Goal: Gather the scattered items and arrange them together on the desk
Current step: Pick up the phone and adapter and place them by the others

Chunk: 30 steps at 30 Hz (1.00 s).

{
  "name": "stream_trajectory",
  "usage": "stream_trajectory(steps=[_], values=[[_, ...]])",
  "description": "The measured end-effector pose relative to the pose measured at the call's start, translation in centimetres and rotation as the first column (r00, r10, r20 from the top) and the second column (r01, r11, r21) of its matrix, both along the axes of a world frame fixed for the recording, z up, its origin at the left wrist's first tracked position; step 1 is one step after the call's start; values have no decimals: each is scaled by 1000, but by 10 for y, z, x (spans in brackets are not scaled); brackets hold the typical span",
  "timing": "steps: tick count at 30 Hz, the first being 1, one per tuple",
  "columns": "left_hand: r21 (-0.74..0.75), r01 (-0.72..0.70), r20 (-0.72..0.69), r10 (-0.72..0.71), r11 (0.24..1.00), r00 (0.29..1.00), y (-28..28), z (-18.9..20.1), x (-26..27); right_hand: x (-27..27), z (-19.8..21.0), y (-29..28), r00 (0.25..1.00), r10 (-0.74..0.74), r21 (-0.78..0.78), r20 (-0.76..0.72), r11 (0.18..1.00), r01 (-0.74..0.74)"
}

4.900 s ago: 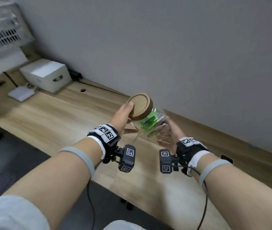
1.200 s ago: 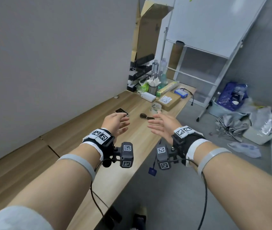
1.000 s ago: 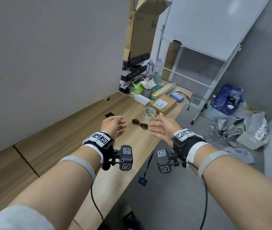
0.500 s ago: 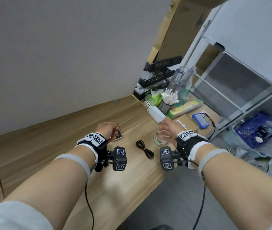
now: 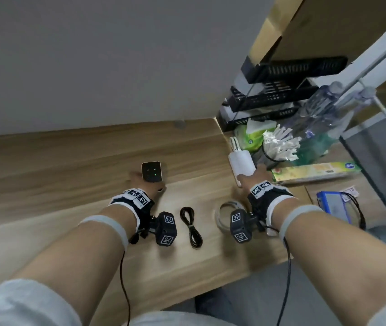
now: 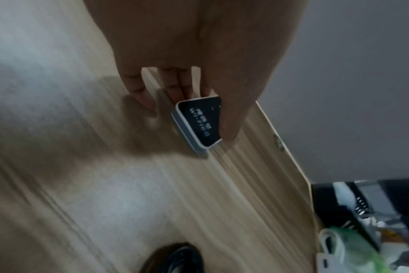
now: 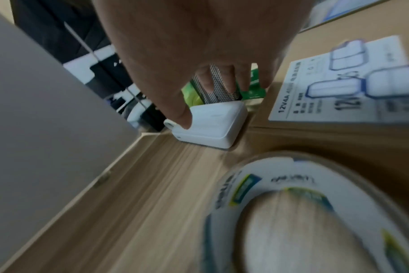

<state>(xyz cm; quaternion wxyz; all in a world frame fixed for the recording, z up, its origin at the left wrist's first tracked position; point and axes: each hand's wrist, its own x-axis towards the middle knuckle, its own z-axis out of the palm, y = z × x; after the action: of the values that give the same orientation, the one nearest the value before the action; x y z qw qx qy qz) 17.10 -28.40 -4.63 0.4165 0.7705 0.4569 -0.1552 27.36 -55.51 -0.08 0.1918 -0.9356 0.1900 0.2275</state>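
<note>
A pale wood-grain tabletop [image 5: 74, 165] runs along a plain grey wall. Nearest lie a coiled black cable [image 5: 191, 228] and a clear tape roll [image 5: 222, 214], its inner print too blurred to read. Half a second ago both hands hovered short of their targets; now the left hand [image 5: 146, 184] pinches a small black Wi-Fi device [image 5: 151, 171], thumb and fingers on opposite edges, "Wi-Fi" legible in the left wrist view. The right hand [image 5: 254, 178] has reached the white power bank [image 5: 240, 164], thumb on top and fingers apparently curling over its far edge. Beside it, a cardboard box label [image 7: 339, 81] reads "12V4A". Farther back stand black stacked trays [image 5: 279, 90].
</note>
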Motion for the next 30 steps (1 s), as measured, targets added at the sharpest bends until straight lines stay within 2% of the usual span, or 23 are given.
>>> stream_trajectory(steps=[4,7,10,12,15,17,18,22,24,28,30], values=[[152,-76,-45,84,985,995,-29,0,8,23,-21,-9,985,157,-149,-75,975,-167],[69,-167,-55,171,984,984,-40,1,20,30,-34,-12,963,249,-224,-100,938,-266],[-51,-207,-54,205,977,977,-44,-5,21,31,-34,-8,971,201,-215,-126,950,-225],[-215,-284,3,291,934,957,-49,-4,15,30,-31,-1,968,201,-129,-151,967,-221],[-472,-418,23,485,776,874,-51,10,-4,21,-24,14,963,252,107,-91,964,-242],[-562,-448,27,557,695,830,-43,23,-24,11,-15,33,956,281,227,-91,940,-254],[-582,-441,46,569,683,821,-34,28,-35,4,-10,47,947,301,265,-113,928,-263],[-541,-372,199,544,755,815,21,51,-94,-37,7,114,936,340,444,-93,855,-267],[-540,-369,265,569,757,779,51,69,-131,-59,5,151,932,350,556,-94,795,-243],[-540,-407,363,640,737,677,116,111,-220,-150,73,233,923,360,722,-132,674,-159],[-526,-416,420,652,742,632,153,130,-275,-196,90,280,908,398,763,-134,625,-161]])
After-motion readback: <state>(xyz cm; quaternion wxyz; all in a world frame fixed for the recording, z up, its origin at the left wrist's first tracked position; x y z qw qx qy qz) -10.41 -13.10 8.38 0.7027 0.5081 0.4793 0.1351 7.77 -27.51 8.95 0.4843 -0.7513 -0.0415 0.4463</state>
